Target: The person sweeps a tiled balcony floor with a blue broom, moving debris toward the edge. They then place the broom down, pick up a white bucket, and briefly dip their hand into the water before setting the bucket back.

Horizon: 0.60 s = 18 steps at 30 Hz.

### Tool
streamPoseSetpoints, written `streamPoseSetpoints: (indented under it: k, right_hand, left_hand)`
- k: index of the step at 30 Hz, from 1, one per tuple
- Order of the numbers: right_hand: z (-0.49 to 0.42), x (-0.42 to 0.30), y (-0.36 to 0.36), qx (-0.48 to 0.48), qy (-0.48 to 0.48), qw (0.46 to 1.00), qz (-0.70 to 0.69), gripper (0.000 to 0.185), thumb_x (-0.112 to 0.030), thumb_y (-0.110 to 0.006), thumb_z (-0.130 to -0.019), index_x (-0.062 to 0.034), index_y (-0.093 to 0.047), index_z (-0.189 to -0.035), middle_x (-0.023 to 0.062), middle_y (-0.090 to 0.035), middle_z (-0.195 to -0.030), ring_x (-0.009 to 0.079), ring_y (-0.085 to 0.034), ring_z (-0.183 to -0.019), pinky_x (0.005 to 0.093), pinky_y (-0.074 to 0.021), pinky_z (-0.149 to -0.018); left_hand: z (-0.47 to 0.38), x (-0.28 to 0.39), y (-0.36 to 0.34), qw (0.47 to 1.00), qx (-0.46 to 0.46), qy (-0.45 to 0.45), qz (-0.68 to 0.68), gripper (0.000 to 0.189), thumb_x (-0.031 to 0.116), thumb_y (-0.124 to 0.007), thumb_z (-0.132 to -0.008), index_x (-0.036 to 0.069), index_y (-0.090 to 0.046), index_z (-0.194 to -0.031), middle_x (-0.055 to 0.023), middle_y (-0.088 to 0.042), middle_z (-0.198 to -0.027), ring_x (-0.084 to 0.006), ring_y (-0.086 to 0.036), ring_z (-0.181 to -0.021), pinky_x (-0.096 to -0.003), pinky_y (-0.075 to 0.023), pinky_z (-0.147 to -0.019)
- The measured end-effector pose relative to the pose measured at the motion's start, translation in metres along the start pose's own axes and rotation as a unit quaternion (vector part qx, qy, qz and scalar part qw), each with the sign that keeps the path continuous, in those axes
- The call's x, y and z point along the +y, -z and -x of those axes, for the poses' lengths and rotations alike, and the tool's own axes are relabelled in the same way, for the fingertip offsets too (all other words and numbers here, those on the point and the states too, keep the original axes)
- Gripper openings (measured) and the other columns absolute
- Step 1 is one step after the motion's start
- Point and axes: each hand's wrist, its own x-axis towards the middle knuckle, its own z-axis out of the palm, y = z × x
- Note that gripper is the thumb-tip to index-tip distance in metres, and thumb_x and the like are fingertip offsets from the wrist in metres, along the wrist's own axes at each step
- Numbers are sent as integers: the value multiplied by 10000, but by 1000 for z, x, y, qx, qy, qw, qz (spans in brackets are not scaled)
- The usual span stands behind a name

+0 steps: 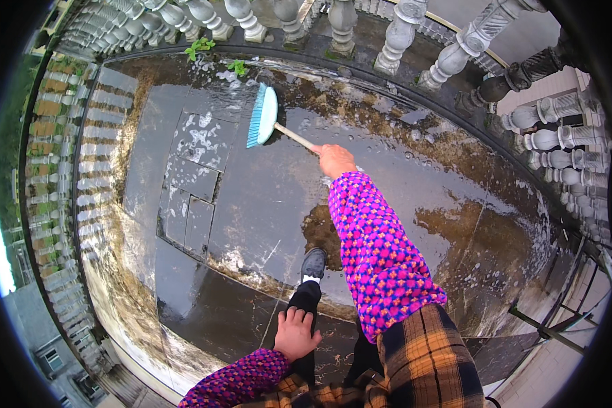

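Observation:
My right hand (336,160) grips the pale handle (296,136) of a broom. The broom head (269,113) is light blue and white, with blue bristles (255,116) pointing left over the wet floor (265,204). My left hand (297,332) rests on my dark trouser leg (306,301) near the knee, fingers spread, and holds nothing. Patterned pink and purple sleeves cover both forearms. White suds (199,133) lie on the floor tiles left of the broom head.
A stone balustrade (341,25) curves around the top and right; another railing (51,153) runs down the left. Small green plants (199,47) grow at the far edge. Dirty puddles cover the floor. A metal frame (545,329) stands at lower right. My dark shoe (313,263) is on the floor.

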Motion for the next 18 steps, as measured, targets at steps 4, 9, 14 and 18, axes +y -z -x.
streamPoseSetpoints:
  k: [4, 9, 14, 18]
  right_hand:
    - [108, 203, 82, -22, -101, 990, 100, 461, -199, -356, -998, -438, -533, -1349, 123, -671, -1135, 316, -649, -1041, 448, -509, -913]
    - [279, 392, 181, -4, -372, 910, 181, 377, -246, -442, -1007, -357, -564, -1347, 161, -683, -1061, 328, -658, -1037, 439, -538, -876]
    - [380, 445, 185, 37, -444, 866, 226, 276, -192, -456, -974, -117, -665, -1138, 165, -697, -1015, 345, -683, -972, 454, -560, -839]
    - [455, 389, 127, 6, -330, 924, 193, 611, -60, -486, -875, -122, -386, -1474, 187, -693, -838, 344, -700, -803, 465, -559, -718]
  left_hand:
    - [-5, 22, -6, 999, -24, -41, -12, 461, 396, -634, -787, 30, -626, -1065, -143, -587, -1078, -333, -484, -1135, -541, -342, -990]
    - [-9, 45, -21, 991, -70, -91, -61, 503, 422, -654, -743, 32, -627, -1060, -134, -586, -1086, -324, -476, -1134, -504, -349, -978]
    - [-5, 53, -40, 985, -71, -133, -82, 492, 380, -696, -687, 24, -615, -1016, -138, -581, -1058, -331, -474, -1098, -498, -346, -970]
    - [2, 53, -50, 984, -99, -126, -78, 497, 379, -685, -683, 10, -617, -1009, -163, -575, -1075, -358, -472, -1116, -529, -328, -988]
